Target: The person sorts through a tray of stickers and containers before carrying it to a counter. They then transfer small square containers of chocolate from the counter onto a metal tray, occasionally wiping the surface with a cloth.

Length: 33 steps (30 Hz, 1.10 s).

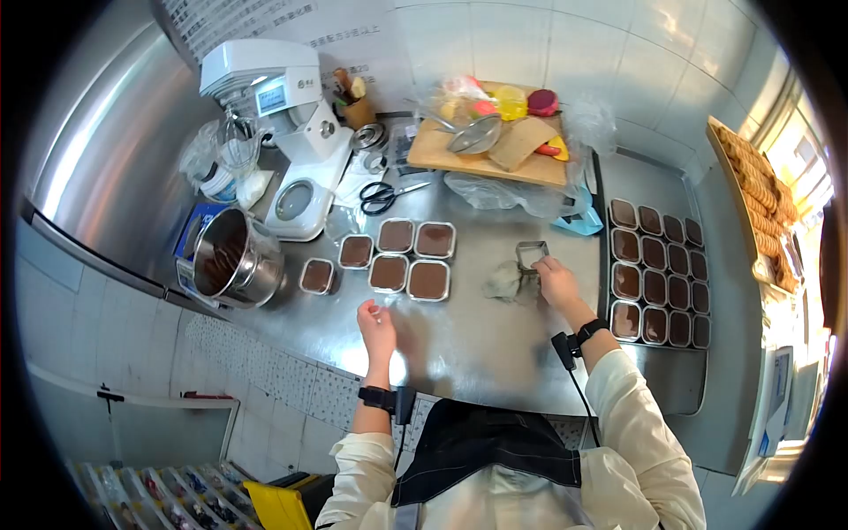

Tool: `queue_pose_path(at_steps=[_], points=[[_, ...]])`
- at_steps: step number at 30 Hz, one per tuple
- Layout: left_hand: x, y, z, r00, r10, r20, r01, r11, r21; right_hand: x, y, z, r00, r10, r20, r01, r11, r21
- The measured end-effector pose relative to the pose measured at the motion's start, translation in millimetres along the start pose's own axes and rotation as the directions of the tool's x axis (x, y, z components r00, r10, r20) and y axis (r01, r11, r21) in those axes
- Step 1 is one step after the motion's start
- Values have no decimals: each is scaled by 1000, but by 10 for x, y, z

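My right hand (555, 284) is closed, its fingertips on the near edge of a small square metal ring (532, 246) over the steel table. Just left of those fingers lies a crumpled greyish cloth (503, 281). My left hand (377, 327) hovers at the table's front side, fingers loosely curled and a little apart, with nothing visible in them. Beyond it stand several square clear cups with brown filling, one nearest cup (389, 273) among them. A single filled cup (317, 276) sits apart to the left.
A metal tray (658, 355) on the right holds rows of filled cups. At left stand a steel mixing bowl (238, 261) with brown residue and a white stand mixer (309, 150). Black-handled scissors (380, 198) lie behind the cups. A wooden board (428, 152) carries a strainer and packages.
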State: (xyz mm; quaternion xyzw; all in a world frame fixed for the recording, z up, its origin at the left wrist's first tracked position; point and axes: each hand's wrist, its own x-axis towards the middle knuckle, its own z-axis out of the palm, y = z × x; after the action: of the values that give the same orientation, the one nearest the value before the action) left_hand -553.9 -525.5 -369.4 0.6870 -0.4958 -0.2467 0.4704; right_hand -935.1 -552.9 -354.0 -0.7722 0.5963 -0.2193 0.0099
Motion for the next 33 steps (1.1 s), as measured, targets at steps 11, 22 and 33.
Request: queue_pose_path(at_steps=[11, 22, 33], points=[[529, -169, -19, 753, -393, 528, 656, 519, -549, -1571, -253, -821, 954, 176, -242, -177, 984, 18], [577, -253, 110, 819, -385, 425, 573, 522, -632, -2738, 91, -1312, 717, 624, -310, -660, 751, -16], [-54, 139, -223, 864, -330, 381, 504, 550, -666, -2539, 436, -1178, 868, 462, -180, -489, 859, -152]])
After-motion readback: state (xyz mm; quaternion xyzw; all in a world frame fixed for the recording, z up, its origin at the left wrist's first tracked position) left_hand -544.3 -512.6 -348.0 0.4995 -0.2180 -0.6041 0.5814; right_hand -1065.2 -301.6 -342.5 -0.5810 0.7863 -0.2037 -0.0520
